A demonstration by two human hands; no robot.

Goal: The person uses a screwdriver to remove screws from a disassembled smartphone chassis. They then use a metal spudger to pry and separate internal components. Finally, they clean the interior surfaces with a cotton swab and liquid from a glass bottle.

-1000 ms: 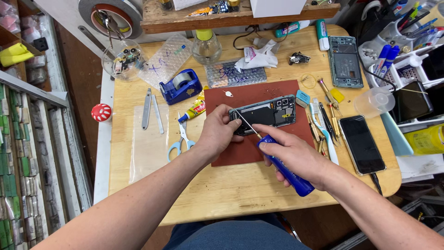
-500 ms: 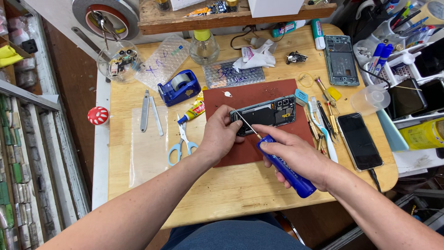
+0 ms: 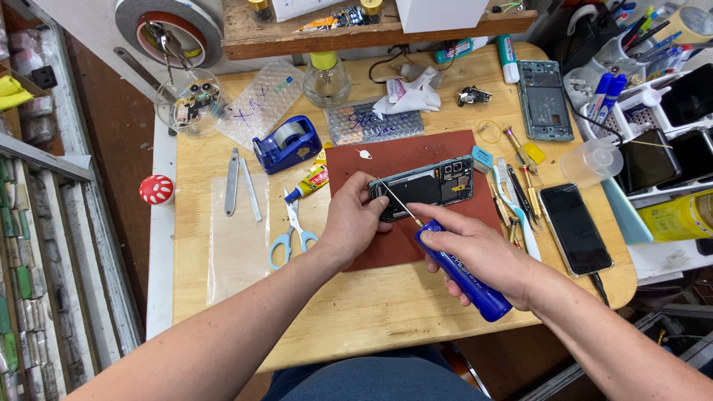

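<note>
Wooden and cluttered, the counter [image 3: 356,312] carries a red-brown work mat [image 3: 416,160] at its middle. On the mat the left hand [image 3: 356,219] pins the near end of an opened phone [image 3: 427,186], fingers pressed on its edge. The right hand [image 3: 483,252] has its fingers wrapped around a blue-handled screwdriver [image 3: 464,271], tip on the phone's corner. Scissors [image 3: 291,226] lie left of the mat, a blue tape dispenser [image 3: 286,143] beyond. Farther back, a clear round bowl [image 3: 189,104] holds small parts; at far right a white tray [image 3: 653,111] holds phones and pens.
</note>
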